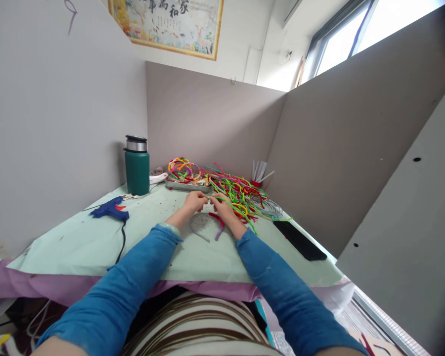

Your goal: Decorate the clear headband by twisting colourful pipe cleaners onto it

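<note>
1. Left hand [196,201]: fingertips pinched in close; can't be told if the stem's tip is caught.
2. Hoop [221,228]: laid on the table [193,262] just below the hands, part-covered in red and purple fuzz. Probably light and springy, best taken by its bare side.
3. Green fuzzy stem [218,198]: soft, bendy, easily kinked I'd guess; best pinched near its end.
4. Right hand [225,208]: stem seemingly grasped by the fingertips.

Green bottle [137,172], framed picture [174,29] on the white wall [244,27]
</note>
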`<state>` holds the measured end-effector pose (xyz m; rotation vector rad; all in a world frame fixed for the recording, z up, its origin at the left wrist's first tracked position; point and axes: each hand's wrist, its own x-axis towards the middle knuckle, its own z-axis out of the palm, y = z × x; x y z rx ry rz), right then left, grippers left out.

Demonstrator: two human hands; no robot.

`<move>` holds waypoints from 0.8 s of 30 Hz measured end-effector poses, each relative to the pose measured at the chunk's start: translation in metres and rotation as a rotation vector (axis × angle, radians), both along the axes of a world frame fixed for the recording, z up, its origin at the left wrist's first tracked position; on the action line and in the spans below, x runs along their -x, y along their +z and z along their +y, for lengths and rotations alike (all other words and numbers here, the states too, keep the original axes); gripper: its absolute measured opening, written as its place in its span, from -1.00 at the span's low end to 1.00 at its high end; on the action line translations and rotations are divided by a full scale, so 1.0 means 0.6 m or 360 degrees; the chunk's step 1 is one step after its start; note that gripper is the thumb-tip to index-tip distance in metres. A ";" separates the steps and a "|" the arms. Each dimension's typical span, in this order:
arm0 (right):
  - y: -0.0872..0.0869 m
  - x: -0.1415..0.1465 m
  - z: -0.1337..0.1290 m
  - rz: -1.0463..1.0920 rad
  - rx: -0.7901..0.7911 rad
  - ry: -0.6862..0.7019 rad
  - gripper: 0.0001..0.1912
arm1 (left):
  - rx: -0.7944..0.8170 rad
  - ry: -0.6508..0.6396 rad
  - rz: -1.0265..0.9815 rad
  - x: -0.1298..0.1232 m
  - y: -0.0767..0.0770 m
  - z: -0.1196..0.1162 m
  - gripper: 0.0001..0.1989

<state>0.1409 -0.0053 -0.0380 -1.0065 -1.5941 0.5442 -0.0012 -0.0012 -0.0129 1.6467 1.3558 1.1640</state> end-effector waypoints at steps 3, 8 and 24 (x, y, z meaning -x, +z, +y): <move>-0.007 -0.001 0.013 -0.0045 -0.0014 -0.0054 -0.77 | -0.0206 0.0055 0.0465 0.002 0.004 -0.004 -0.96; -0.008 -0.001 0.021 -0.0089 -0.0048 -0.0069 -0.79 | -0.0486 0.0100 0.0819 0.002 0.004 -0.004 -0.94; -0.005 0.002 0.002 0.0258 0.0118 0.0183 -0.69 | 0.0126 -0.0172 -0.0597 0.004 0.001 -0.004 -0.83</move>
